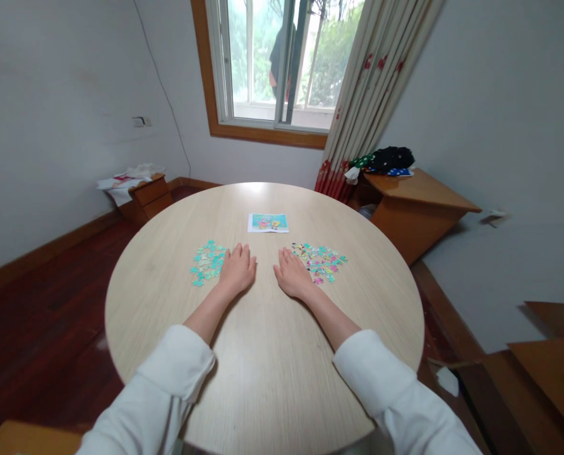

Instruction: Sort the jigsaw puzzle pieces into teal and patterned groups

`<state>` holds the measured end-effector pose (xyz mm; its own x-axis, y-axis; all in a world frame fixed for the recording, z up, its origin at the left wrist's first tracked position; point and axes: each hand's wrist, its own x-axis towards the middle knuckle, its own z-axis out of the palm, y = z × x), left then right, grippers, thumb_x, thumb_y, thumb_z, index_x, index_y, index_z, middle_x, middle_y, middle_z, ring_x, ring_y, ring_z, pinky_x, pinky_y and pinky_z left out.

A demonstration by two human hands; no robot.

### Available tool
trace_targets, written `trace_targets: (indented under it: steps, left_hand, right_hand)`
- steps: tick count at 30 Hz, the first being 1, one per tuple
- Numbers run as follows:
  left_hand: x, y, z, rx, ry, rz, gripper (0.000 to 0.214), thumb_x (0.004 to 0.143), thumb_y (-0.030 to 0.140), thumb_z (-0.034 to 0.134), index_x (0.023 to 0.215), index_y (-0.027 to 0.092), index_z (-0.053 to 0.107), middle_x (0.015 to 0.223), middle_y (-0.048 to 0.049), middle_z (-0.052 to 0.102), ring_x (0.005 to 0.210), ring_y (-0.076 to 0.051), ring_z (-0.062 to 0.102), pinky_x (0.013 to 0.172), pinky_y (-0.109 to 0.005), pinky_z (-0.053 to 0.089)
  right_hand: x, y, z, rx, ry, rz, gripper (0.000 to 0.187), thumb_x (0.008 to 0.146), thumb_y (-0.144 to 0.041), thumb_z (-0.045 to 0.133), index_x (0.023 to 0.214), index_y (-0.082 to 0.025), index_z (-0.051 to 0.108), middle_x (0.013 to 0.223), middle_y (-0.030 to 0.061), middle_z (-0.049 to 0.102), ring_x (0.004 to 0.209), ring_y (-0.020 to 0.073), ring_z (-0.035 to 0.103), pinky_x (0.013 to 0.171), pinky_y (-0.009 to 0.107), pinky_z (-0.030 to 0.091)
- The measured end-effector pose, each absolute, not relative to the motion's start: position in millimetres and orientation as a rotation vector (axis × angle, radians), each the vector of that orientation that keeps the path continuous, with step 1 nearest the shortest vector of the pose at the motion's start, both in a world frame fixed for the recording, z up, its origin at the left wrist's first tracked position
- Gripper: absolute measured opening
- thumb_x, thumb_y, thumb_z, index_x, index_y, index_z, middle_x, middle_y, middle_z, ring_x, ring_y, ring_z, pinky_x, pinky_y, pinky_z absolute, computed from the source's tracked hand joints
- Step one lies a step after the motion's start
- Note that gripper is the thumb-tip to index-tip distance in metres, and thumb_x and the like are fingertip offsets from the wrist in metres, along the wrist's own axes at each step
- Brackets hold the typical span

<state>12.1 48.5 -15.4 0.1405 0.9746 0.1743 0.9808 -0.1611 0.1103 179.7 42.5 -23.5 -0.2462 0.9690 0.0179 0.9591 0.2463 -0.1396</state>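
My left hand (237, 268) lies flat on the round table, palm down with its fingers stretched out. Just left of it is a loose spread of jigsaw puzzle pieces (208, 261), mostly turquoise and pale green. My right hand (292, 272) also rests flat, its fingers extended beside a second spread of puzzle pieces (322, 260) in turquoise, pink, yellow and dark colours. Neither hand holds anything. Beyond both hands, a small printed picture (269, 222) with cartoon figures on turquoise lies on the table.
The round wooden table (263, 379) has a pale grain. A small cabinet (151, 197) with white cloth stands at the back left. A tilted brown desk (419, 189) bears dark fabric at the right. Behind are a curtain (371, 82) and a window, with a person outside.
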Motion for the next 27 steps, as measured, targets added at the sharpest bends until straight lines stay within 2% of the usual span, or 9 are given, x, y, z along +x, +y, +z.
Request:
trace_targets:
  steps: [4, 9, 13, 16, 22, 27]
  left_hand:
    - [3.5, 49.1, -8.9, -2.083, -2.145, -0.378, 0.057, 0.093, 0.039, 0.024, 0.137, 0.008, 0.043, 0.137, -0.0219, 0.050, 0.132, -0.031, 0.040, 0.113, -0.052, 0.017]
    - [0.5, 51.6, -11.9, -2.025, -2.189, -0.356, 0.059, 0.092, 0.043, 0.026, 0.136, 0.008, 0.045, 0.125, -0.0235, 0.058, 0.131, -0.038, 0.040, 0.110, -0.061, 0.013]
    - [2.5, 58.6, -13.6, -2.027, -2.204, -0.388, 0.058, 0.091, 0.042, 0.026, 0.133, 0.009, 0.048, 0.129, -0.0230, 0.056, 0.132, -0.040, 0.037, 0.109, -0.065, 0.008]
    - [8.2, 62.9, -12.3, -2.094, -2.191, -0.396, 0.057, 0.091, 0.043, 0.026, 0.133, 0.011, 0.048, 0.134, -0.0191, 0.054, 0.135, -0.040, 0.032, 0.109, -0.067, 0.002]
    - [38.4, 57.3, -9.2, -2.398, -1.970, -0.402, 0.045, 0.088, 0.026, 0.030, 0.123, 0.010, 0.053, 0.134, -0.0163, 0.054, 0.139, -0.038, 0.024, 0.109, -0.067, -0.002]
    - [53.3, 48.8, -9.6, -2.765, -1.630, -0.333, 0.045, 0.084, 0.020, 0.034, 0.127, 0.013, 0.046, 0.134, -0.0145, 0.053, 0.141, -0.032, 0.020, 0.109, -0.069, -0.004]
  right_hand:
    - [179.3, 42.0, -22.4, -1.871, -2.404, 0.168, 0.061, 0.096, -0.032, 0.023, 0.144, 0.005, 0.025, 0.153, 0.0210, 0.023, 0.143, 0.0261, 0.019, 0.116, 0.037, 0.016]
    - [179.7, 41.9, -22.6, -1.872, -2.400, 0.155, 0.061, 0.095, -0.032, 0.023, 0.145, 0.004, 0.026, 0.153, 0.0195, 0.023, 0.143, 0.0252, 0.019, 0.115, 0.038, 0.017]
    - [179.7, 42.0, -22.8, -1.872, -2.411, 0.153, 0.061, 0.095, -0.031, 0.023, 0.145, 0.004, 0.026, 0.153, 0.0198, 0.023, 0.143, 0.0259, 0.019, 0.116, 0.037, 0.017]
    - [179.1, 41.9, -24.2, -1.862, -2.404, 0.132, 0.061, 0.095, -0.031, 0.023, 0.144, 0.004, 0.027, 0.152, 0.0204, 0.024, 0.143, 0.0259, 0.020, 0.115, 0.038, 0.017]
    - [180.1, 40.0, -21.5, -1.857, -2.326, 0.069, 0.055, 0.094, -0.022, 0.023, 0.143, 0.001, 0.032, 0.149, 0.0176, 0.034, 0.140, 0.0236, 0.029, 0.113, 0.035, 0.021]
    - [189.2, 38.3, -10.4, -1.836, -2.183, -0.094, 0.053, 0.091, -0.014, 0.025, 0.141, -0.002, 0.036, 0.146, 0.0172, 0.041, 0.136, 0.0227, 0.035, 0.111, 0.037, 0.021]
